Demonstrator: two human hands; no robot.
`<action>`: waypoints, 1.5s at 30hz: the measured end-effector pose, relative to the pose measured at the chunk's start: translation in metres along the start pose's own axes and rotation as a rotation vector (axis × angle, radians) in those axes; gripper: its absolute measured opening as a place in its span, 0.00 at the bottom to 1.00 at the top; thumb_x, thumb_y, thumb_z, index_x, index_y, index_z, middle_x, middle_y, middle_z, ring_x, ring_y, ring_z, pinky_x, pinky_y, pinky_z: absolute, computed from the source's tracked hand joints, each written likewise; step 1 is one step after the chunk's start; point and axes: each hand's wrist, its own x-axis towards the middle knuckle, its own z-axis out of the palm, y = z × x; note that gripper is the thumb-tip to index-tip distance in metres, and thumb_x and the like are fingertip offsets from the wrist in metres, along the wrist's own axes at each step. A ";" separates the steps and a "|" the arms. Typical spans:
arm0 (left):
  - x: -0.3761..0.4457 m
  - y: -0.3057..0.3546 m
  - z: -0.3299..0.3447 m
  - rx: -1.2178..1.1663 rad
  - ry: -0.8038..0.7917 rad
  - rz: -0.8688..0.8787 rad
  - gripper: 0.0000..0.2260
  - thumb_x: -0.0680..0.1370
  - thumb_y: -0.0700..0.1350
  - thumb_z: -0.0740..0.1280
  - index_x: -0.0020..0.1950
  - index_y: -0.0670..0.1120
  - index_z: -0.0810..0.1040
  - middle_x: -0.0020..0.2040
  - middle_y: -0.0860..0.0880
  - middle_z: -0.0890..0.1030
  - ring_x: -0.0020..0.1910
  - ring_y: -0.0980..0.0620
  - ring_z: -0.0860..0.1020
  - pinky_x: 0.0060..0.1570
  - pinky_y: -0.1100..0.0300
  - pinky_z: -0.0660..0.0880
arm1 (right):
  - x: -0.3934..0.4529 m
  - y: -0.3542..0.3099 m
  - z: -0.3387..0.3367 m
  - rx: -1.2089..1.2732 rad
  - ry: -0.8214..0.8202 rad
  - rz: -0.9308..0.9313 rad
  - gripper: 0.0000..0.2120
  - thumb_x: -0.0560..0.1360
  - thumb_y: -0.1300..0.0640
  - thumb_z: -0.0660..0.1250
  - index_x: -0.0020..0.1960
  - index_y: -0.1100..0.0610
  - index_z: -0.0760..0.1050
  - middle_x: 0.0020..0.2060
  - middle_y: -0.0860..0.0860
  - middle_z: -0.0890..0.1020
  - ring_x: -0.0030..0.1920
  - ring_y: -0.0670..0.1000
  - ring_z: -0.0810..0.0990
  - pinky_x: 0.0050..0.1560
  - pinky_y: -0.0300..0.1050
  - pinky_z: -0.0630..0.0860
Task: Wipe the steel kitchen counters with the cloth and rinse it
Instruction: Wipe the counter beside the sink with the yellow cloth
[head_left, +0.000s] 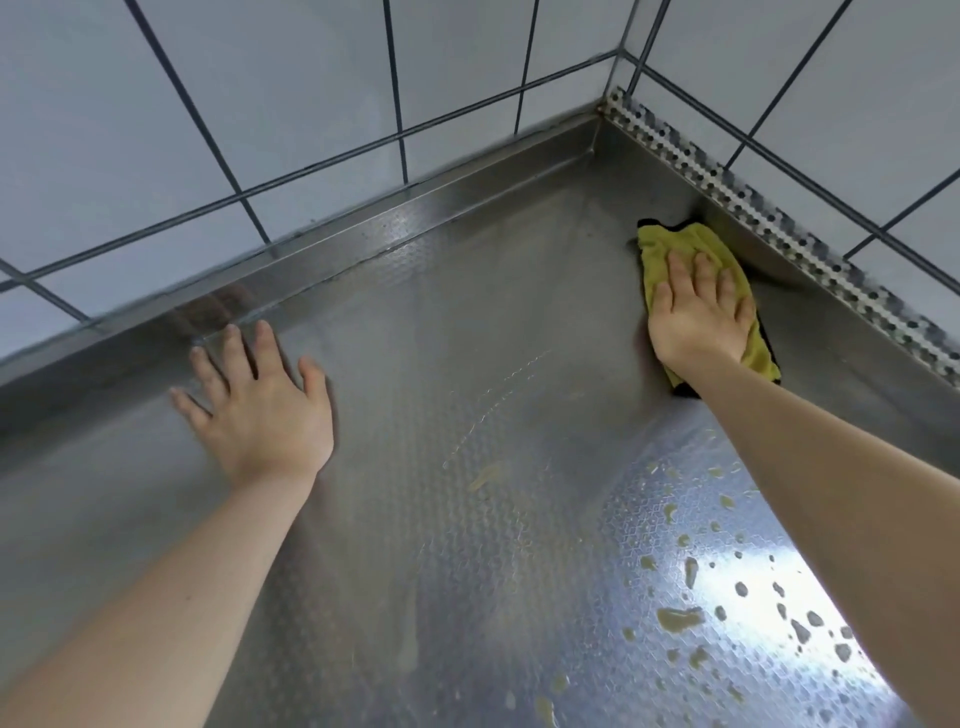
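A yellow-green cloth (658, 250) with a dark underside lies flat on the steel counter (441, 322), close to the right-hand raised rim. My right hand (698, 312) presses down on the cloth with straight, spread fingers. My left hand (260, 405) rests flat on the bare counter at the left, fingers spread, near the back rim. Yellowish drops and smears (680, 618) dot the counter at the lower right, near my right forearm.
The counter fills a corner: a raised steel rim (363, 228) runs along the back and a patterned strip (769, 218) along the right side. White tiled walls (311, 88) rise behind both. A faint wet streak (483, 415) crosses the middle.
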 end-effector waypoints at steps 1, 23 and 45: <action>0.000 -0.002 0.000 0.004 -0.004 0.003 0.26 0.81 0.55 0.51 0.78 0.49 0.59 0.79 0.45 0.57 0.77 0.40 0.51 0.72 0.35 0.46 | -0.007 -0.006 0.003 -0.002 0.000 0.002 0.27 0.81 0.42 0.41 0.79 0.42 0.45 0.80 0.47 0.48 0.79 0.56 0.45 0.76 0.60 0.41; -0.005 -0.031 -0.006 -0.015 -0.114 0.216 0.28 0.79 0.65 0.49 0.77 0.59 0.57 0.80 0.49 0.53 0.78 0.39 0.47 0.74 0.39 0.44 | -0.272 -0.106 0.045 -0.061 -0.116 -0.777 0.29 0.81 0.45 0.44 0.80 0.49 0.46 0.80 0.50 0.48 0.79 0.54 0.41 0.77 0.59 0.41; -0.045 -0.024 -0.010 -0.105 -0.073 0.247 0.21 0.82 0.52 0.54 0.76 0.53 0.65 0.78 0.46 0.60 0.77 0.40 0.53 0.74 0.38 0.47 | -0.244 -0.033 0.026 -0.090 -0.146 -0.854 0.25 0.82 0.45 0.43 0.79 0.41 0.47 0.79 0.43 0.50 0.79 0.50 0.45 0.78 0.55 0.42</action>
